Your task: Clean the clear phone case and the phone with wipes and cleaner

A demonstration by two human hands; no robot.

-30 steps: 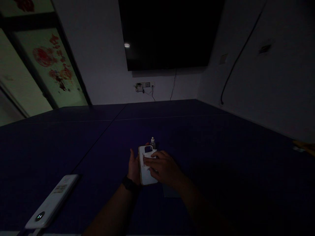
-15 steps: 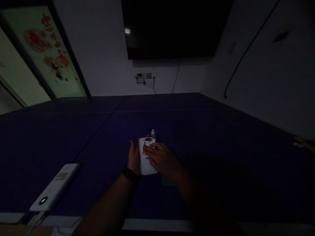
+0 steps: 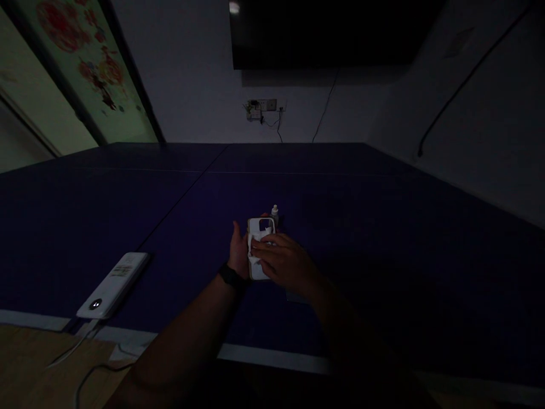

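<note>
A pale phone case [image 3: 259, 272] with a camera cutout at its top stands tilted over the dark blue table. My left hand [image 3: 239, 250] grips it from behind and along the left side, thumb pointing up. My right hand [image 3: 287, 261] presses a crumpled white tissue [image 3: 254, 259] against the face of the case, fingers bent over it. Just behind the case is a small bottle [image 3: 275, 215] with a white cap. Beneath my right wrist lies a dark flat object [image 3: 296, 297], mostly covered, its kind unclear.
A white power bank [image 3: 113, 287] with a lit display and a cable [image 3: 74, 345] lies near the table's front left. The blue table [image 3: 179, 233] has a pale front edge. On the far wall are sockets [image 3: 266, 105] beneath a large dark screen [image 3: 332, 34].
The view has tipped downward and shifted left, so things appear higher and farther right. The tissue under my right fingers now spreads across the case, nearer its left edge.
</note>
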